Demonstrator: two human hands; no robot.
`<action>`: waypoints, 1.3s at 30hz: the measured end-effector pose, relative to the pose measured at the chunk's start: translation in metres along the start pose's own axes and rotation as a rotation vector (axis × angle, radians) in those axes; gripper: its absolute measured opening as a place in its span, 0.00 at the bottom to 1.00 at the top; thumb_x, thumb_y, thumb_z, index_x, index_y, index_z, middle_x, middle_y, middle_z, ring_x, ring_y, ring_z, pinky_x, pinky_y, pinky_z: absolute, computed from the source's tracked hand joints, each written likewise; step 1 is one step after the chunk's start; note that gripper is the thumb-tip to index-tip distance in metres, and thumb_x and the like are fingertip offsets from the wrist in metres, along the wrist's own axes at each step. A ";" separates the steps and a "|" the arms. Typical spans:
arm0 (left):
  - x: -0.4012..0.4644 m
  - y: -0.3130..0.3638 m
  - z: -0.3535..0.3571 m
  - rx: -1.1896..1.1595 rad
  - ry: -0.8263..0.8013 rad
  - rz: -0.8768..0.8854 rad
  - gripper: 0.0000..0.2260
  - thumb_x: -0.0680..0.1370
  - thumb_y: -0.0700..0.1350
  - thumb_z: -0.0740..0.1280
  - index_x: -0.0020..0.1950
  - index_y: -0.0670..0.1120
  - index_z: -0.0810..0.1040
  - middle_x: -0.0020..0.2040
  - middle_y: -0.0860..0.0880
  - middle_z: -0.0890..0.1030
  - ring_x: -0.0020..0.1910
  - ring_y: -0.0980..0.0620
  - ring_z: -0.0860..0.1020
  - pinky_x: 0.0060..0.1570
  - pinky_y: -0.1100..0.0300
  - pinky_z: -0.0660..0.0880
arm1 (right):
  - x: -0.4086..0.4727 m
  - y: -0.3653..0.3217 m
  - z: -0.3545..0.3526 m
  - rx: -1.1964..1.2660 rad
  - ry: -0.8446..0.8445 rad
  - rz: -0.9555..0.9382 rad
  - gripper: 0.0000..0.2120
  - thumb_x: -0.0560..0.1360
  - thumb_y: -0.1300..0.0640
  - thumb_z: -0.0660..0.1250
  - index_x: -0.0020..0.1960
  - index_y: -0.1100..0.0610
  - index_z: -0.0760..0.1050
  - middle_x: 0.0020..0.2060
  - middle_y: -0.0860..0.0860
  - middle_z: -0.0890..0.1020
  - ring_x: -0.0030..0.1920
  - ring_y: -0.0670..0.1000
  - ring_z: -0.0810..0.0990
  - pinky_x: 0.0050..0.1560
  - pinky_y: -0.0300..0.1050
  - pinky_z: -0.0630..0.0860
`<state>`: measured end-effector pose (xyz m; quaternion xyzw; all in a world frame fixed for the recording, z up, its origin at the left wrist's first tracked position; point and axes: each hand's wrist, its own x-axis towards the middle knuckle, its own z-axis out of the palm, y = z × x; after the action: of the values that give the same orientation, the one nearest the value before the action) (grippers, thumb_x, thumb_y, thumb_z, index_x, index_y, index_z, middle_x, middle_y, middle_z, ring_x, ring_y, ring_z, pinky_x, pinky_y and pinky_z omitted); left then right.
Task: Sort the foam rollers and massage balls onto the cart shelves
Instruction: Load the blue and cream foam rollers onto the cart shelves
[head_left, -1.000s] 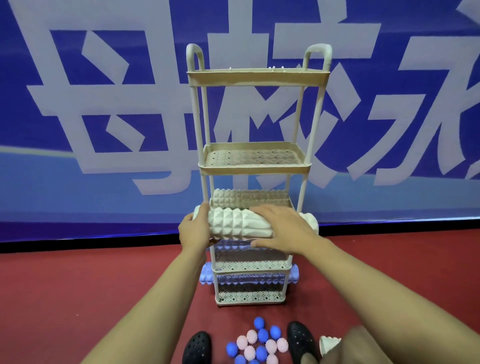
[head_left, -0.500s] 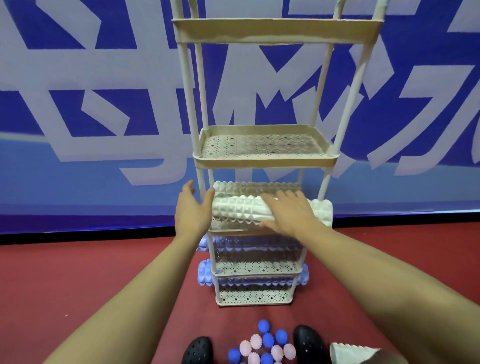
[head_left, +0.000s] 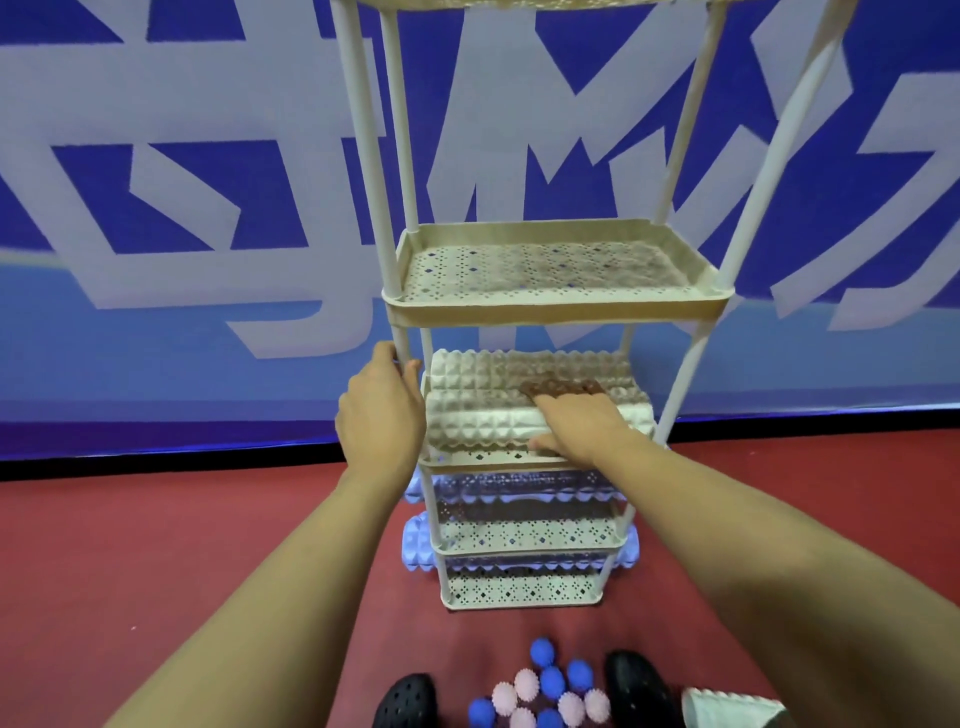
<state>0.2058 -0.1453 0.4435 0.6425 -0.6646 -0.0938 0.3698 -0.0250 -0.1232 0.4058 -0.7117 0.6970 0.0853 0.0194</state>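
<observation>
The beige tiered cart (head_left: 550, 312) stands before me on the red floor. Two white knobbed foam rollers lie on its third shelf: one at the back (head_left: 519, 366) and one at the front (head_left: 475, 426). My right hand (head_left: 579, 426) lies palm down over the front roller, thumb under its front side. My left hand (head_left: 382, 415) is flat and open at that roller's left end, fingertips by the cart's left post. Blue rollers (head_left: 415, 491) (head_left: 415, 551) fill the two lowest shelves. Blue and pink spiky massage balls (head_left: 545, 686) lie on the floor.
The second shelf (head_left: 545, 244) holds nothing. Black shoes (head_left: 408, 699) (head_left: 639, 683) flank the balls. Another white roller's end (head_left: 727, 709) shows at the bottom right. A blue and white banner wall (head_left: 156, 208) stands close behind the cart.
The front white roller has gone from in front of the cart onto the third shelf. My left hand has let go of its end and opened. The view has moved closer.
</observation>
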 end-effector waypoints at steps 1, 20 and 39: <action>-0.001 0.001 0.000 0.002 -0.002 0.001 0.11 0.84 0.52 0.61 0.55 0.45 0.74 0.49 0.44 0.83 0.49 0.35 0.78 0.41 0.50 0.67 | 0.000 0.000 0.003 0.006 0.013 0.010 0.23 0.79 0.38 0.64 0.64 0.54 0.70 0.57 0.54 0.82 0.58 0.59 0.80 0.49 0.53 0.70; -0.107 0.034 0.027 -0.436 -0.116 -0.061 0.23 0.84 0.54 0.62 0.77 0.51 0.65 0.74 0.52 0.69 0.71 0.54 0.70 0.66 0.58 0.67 | -0.123 0.063 0.091 0.211 0.429 -0.112 0.21 0.79 0.47 0.67 0.69 0.53 0.75 0.65 0.48 0.79 0.61 0.53 0.79 0.61 0.50 0.75; -0.303 0.179 0.219 -0.277 -1.086 0.191 0.20 0.80 0.61 0.66 0.68 0.53 0.76 0.62 0.50 0.77 0.55 0.51 0.80 0.61 0.48 0.76 | -0.335 0.179 0.374 0.410 -0.572 0.352 0.35 0.79 0.40 0.64 0.81 0.48 0.55 0.78 0.49 0.64 0.75 0.54 0.66 0.72 0.51 0.65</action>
<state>-0.0988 0.0859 0.2831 0.3845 -0.7960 -0.4632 0.0626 -0.2429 0.2574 0.1038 -0.5103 0.7773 0.1412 0.3398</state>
